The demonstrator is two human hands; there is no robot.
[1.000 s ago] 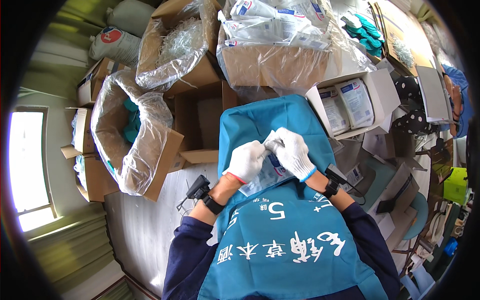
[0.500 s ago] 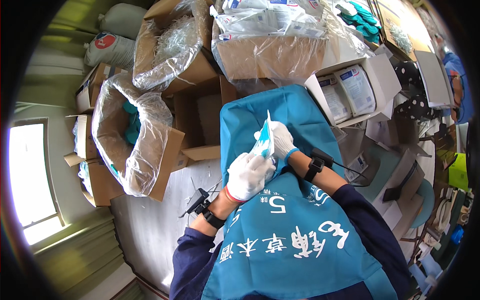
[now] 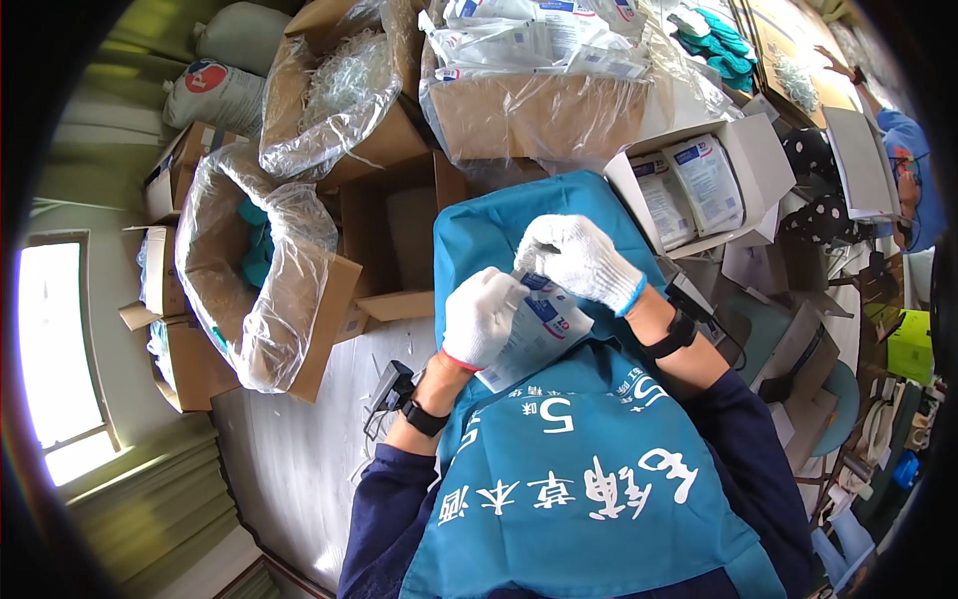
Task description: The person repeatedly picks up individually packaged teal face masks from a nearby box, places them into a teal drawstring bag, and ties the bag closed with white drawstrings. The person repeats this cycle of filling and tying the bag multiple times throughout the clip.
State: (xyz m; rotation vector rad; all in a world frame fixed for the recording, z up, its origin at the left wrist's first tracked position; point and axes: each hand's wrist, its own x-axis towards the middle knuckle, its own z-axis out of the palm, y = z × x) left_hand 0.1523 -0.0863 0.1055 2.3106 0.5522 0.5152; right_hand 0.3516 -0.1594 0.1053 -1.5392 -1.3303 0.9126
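A white plastic packet with blue and red print [image 3: 544,337] lies over the lap part of my teal apron [image 3: 599,519], its printed face up. My left hand [image 3: 483,317], in a white knit glove with a red cuff, is closed on its upper left edge. At the top edge my right hand [image 3: 584,262], gloved in white with a blue cuff, pinches the packet with fingers bent. The fingertips of both hands are close together and partly hidden by the gloves. What the packet contains does not show.
A white carton [image 3: 763,165] at the right holds similar packets. Ahead, a plastic-lined box [image 3: 539,115] is heaped with more. Left stand a plastic-lined box [image 3: 324,250] with teal items and an open brown carton [image 3: 394,304]. A co-worker in blue [image 3: 918,170] is at far right.
The packet, earlier upright with teal showing at it, now lies flatter with its printed face visible. My right hand has come back toward me and over its top edge; the left turned slightly.
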